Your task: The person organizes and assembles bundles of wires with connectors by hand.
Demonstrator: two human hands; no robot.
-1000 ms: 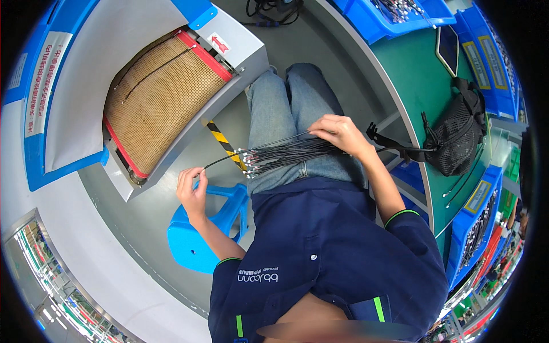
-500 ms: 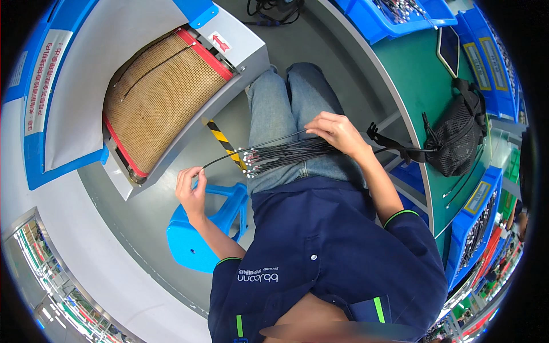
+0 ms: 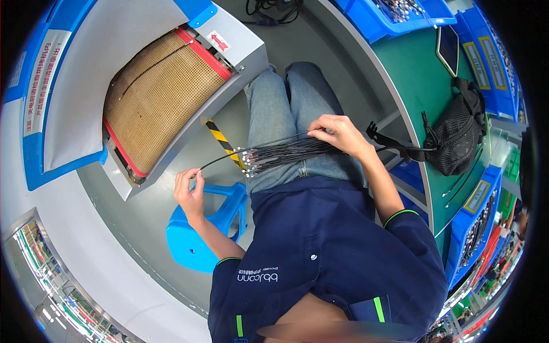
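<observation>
Navy work shirt [image 3: 343,240], short-sleeved, plain dark cloth, loosely creased across the front. Sleeves edged in bright green piping [image 3: 402,215]. Small white print [image 3: 257,275] on the chest, reading upside down from this view. One round, pale snap button [image 3: 313,257] mid-front. Two short green strips near the shoulders: one strip [image 3: 239,326] toward the wearer's left, its match [image 3: 378,309] toward the right. Below, faded blue jeans [image 3: 269,111], washed pale on the thighs, darker along the outer right leg.

I note bright, even light; centre sharp; edges bowed, corners black; white glare streaks [image 3: 52,314] lower left.
</observation>
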